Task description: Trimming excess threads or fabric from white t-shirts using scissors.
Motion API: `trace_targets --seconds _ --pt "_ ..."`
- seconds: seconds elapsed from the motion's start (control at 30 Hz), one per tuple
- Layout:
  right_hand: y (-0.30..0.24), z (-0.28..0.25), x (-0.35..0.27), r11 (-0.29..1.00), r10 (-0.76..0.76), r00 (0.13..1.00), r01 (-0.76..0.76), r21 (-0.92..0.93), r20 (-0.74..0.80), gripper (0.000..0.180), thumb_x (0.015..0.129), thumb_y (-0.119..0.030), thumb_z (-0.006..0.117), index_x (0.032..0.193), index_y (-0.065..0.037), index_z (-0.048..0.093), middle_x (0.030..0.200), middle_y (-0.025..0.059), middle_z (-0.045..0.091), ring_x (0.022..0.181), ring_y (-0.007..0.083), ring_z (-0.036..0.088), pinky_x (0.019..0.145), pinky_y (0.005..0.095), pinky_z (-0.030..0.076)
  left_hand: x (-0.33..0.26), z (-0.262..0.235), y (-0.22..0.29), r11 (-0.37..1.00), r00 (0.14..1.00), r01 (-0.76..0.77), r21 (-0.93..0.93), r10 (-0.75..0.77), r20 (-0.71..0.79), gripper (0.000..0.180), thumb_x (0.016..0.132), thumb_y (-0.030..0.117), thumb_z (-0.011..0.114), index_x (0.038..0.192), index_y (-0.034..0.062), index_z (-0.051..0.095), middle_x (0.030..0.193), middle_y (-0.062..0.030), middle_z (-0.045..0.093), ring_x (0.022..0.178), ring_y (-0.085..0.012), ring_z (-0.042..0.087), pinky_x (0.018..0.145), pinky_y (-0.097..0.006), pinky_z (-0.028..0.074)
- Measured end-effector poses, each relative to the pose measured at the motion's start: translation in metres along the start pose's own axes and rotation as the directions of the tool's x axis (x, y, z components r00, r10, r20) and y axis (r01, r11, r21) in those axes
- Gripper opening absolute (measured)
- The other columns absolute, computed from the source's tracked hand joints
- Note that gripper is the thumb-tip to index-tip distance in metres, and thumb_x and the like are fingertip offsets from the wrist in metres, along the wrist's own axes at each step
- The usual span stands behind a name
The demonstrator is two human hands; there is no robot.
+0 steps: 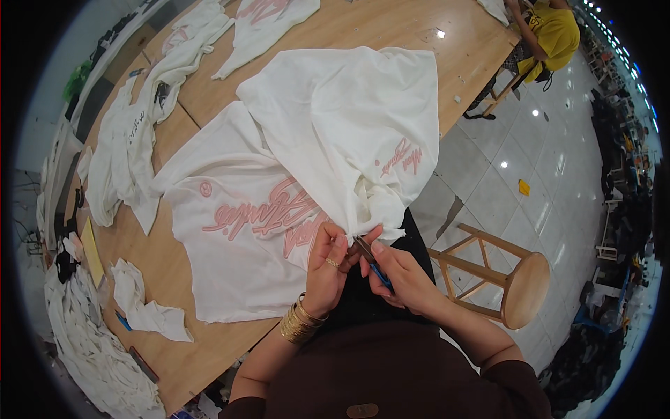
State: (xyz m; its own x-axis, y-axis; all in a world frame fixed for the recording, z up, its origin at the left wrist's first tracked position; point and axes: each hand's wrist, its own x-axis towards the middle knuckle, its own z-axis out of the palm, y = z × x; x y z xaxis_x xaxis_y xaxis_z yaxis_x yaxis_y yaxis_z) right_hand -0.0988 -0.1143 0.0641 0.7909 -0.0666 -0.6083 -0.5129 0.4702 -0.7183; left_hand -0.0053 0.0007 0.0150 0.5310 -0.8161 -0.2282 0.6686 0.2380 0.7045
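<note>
A white garment point(349, 105) with small pink lettering drapes over the table and gathers to a narrow bunch near my body. My left hand point(326, 274), with a ring and gold bangles at its wrist, pinches that bunched edge. In my right hand point(405, 278) are thread snips point(379, 273) with a blue handle; their blades point at the cloth beside my left fingertips. Whether the blades touch the cloth is too small to tell. Beneath lies another white garment point(230, 276) with large pink lettering, flat on the wooden table point(230, 349).
More white garments point(122, 150) lie along the table's far left, and a white scrap point(150, 307) lies nearer. A heap of white cloth point(91, 342) fills the left side. To my right stands a wooden stool point(525, 290). A person in yellow point(555, 35) sits at the far right corner.
</note>
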Motion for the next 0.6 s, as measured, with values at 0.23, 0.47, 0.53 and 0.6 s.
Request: trace_targets --seconds 0.23,0.47,0.53,0.6 --pt "0.0036 0.0018 0.001 0.999 -0.002 1.0 0.003 0.051 -0.018 0.044 0.097 -0.042 0.027 0.083 -0.006 0.048 0.048 -0.0006 0.038 0.034 0.0061 0.029 0.033 0.0207 0.022 0.0008 0.0029 -0.0011 0.999 0.999 -0.039 0.001 0.039 -0.002 0.013 0.098 0.023 0.031 0.094 0.0108 0.031 0.121 -0.0284 0.049 0.068 -0.0136 0.051 0.066 -0.026 0.044" --pt "0.0079 0.0039 0.0006 0.994 -0.012 0.999 0.016 0.104 -0.034 0.044 0.097 -0.041 0.027 0.083 -0.005 0.048 0.048 -0.0004 0.038 0.034 0.0064 0.028 0.033 0.0207 0.022 0.0019 0.0058 -0.0004 0.998 0.998 -0.06 -0.002 0.06 -0.003 0.013 0.098 0.023 0.029 0.093 0.0114 0.03 0.12 -0.0331 0.047 0.071 -0.0137 0.052 0.062 -0.025 0.044" --pt "0.0087 0.0039 0.0004 0.995 -0.014 0.999 0.017 0.098 -0.036 0.044 0.097 -0.041 0.027 0.082 -0.005 0.048 0.047 -0.0003 0.038 0.034 0.0064 0.029 0.033 0.0207 0.023 0.0019 0.0042 -0.0018 0.998 0.998 -0.057 -0.001 0.057 -0.002 0.013 0.098 0.023 0.029 0.093 0.0116 0.03 0.121 -0.0331 0.046 0.072 -0.0143 0.054 0.063 -0.025 0.044" --pt "0.0099 0.0041 0.0005 0.996 -0.014 0.999 0.018 0.091 -0.038 0.045 0.097 -0.041 0.027 0.082 -0.005 0.048 0.047 -0.0002 0.038 0.035 0.0064 0.029 0.034 0.0208 0.024 0.0017 0.0039 -0.0029 0.998 0.998 -0.056 -0.002 0.056 -0.002 0.013 0.098 0.023 0.029 0.093 0.0117 0.03 0.121 -0.0332 0.046 0.074 -0.0149 0.055 0.063 -0.025 0.044"
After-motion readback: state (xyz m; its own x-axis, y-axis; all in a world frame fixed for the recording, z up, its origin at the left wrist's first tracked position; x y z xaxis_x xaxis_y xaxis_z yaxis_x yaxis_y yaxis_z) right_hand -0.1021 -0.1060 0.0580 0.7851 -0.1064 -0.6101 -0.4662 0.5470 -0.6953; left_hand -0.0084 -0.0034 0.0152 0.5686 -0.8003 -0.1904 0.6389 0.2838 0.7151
